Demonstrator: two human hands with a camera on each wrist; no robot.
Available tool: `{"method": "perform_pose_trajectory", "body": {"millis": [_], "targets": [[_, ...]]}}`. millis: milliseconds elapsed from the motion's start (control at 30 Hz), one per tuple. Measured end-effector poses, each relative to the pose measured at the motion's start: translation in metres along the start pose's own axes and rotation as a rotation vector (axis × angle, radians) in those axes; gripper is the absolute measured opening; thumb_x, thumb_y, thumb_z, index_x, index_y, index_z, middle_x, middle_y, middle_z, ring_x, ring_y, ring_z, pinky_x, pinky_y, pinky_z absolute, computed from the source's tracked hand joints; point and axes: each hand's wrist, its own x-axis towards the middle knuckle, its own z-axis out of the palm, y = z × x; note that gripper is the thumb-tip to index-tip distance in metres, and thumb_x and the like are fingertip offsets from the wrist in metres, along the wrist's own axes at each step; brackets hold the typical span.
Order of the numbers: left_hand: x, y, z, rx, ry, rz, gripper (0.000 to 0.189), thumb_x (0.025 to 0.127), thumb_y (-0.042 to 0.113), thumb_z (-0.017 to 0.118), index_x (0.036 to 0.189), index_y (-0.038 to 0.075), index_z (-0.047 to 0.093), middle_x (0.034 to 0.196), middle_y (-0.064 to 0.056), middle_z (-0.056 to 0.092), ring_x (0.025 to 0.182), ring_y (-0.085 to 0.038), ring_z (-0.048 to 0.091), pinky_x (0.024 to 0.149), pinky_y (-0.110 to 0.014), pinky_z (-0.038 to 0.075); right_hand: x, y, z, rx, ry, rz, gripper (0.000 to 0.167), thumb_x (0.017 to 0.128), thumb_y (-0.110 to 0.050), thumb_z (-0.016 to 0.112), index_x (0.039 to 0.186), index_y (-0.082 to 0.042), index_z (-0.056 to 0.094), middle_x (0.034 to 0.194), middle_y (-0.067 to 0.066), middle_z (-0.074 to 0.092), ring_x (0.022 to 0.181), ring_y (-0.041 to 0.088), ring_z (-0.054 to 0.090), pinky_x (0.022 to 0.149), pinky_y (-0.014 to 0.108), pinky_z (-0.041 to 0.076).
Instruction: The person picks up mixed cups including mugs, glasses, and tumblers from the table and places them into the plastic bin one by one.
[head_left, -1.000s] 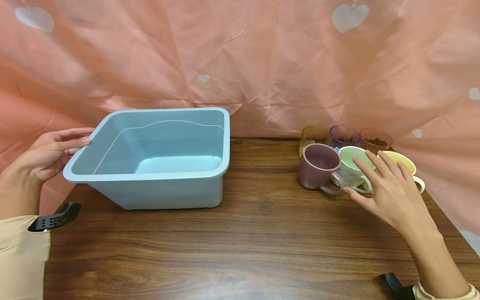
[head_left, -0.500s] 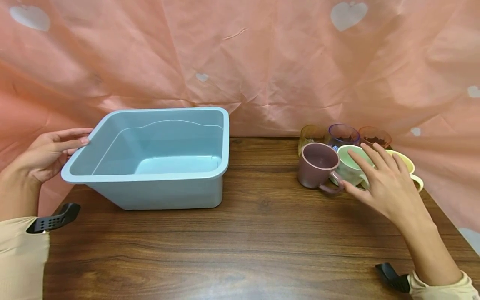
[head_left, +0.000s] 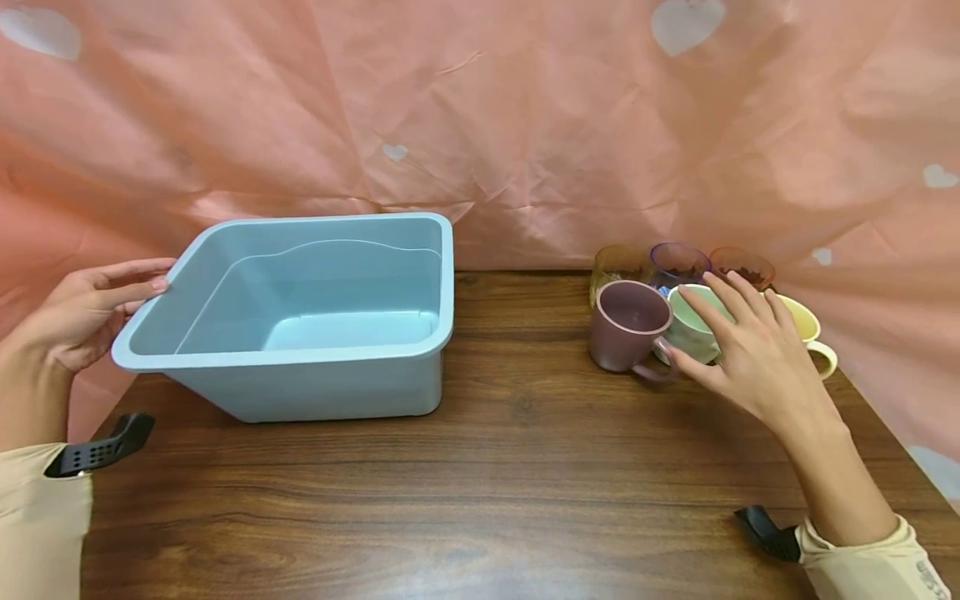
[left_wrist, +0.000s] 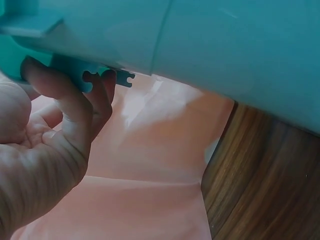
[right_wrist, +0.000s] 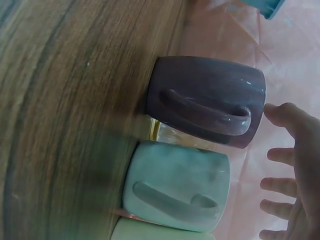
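Observation:
On the left, my left hand grips the side rim of a light blue plastic bin; in the left wrist view its fingers curl under the rim. My right hand hovers over the mugs at the right with fingers spread. Nearest its thumb is a purple mug, its handle toward me. Beside that stands a pale green mug, partly hidden by the hand. A yellow mug shows behind the fingers. In the right wrist view, the thumb is close to the rim of the purple mug.
Behind the mugs stand a yellowish glass, a blue-rimmed glass and an orange glass. A pink curtain with white hearts hangs at the back of the wooden table.
My right hand has moved slightly left, its thumb now closer over the purple mug's handle. The head view has shifted a little. The left hand stays on the bin's rim.

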Motion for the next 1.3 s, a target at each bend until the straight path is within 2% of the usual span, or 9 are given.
{"method": "perform_pose_trajectory", "body": {"millis": [200, 533, 933, 1300], "targets": [[-0.0039, -0.001, -0.0005, -0.022, 0.003, 0.003, 0.036, 0.105, -0.001, 0.055, 0.112, 0.025, 0.08, 0.095, -0.001, 0.077, 0.07, -0.018, 0.074, 0.054, -0.034, 0.062, 0.0033, -0.0031, 0.0012, 0.006, -0.018, 0.016, 0.08, 0.089, -0.066, 0.062, 0.144, -0.009, 0.057, 0.152, 0.025, 0.047, 0.143, 0.049, 0.037, 0.111, 0.07, 0.03], [-0.005, 0.0017, 0.0026, -0.003, 0.018, -0.01, 0.034, 0.105, 0.001, 0.057, 0.109, 0.026, 0.08, 0.094, 0.001, 0.077, 0.069, -0.018, 0.074, 0.054, -0.034, 0.062, 0.0028, -0.0017, 0.0018, 0.007, -0.018, 0.02, 0.08, 0.088, -0.064, 0.064, 0.145, -0.009, 0.057, 0.153, 0.025, 0.046, 0.144, 0.048, 0.036, 0.112, 0.069, 0.03], [-0.0017, -0.0023, 0.0041, -0.026, -0.006, 0.005, 0.033, 0.105, 0.0, 0.056, 0.11, 0.023, 0.08, 0.093, -0.001, 0.077, 0.069, -0.018, 0.074, 0.054, -0.034, 0.062, 0.0085, -0.0028, 0.0012, 0.017, -0.004, 0.016, 0.078, 0.087, -0.062, 0.068, 0.145, -0.01, 0.058, 0.15, 0.026, 0.049, 0.143, 0.049, 0.038, 0.116, 0.072, 0.027], [-0.0012, -0.0041, 0.0051, -0.016, -0.026, 0.032, 0.034, 0.105, -0.001, 0.055, 0.111, 0.022, 0.08, 0.096, -0.001, 0.077, 0.07, -0.017, 0.074, 0.054, -0.033, 0.062, 0.0094, -0.0009, 0.0009, 0.005, 0.01, 0.005, 0.093, 0.09, -0.086, 0.044, 0.143, -0.01, 0.06, 0.148, 0.025, 0.051, 0.141, 0.049, 0.04, 0.114, 0.072, 0.028]]}}
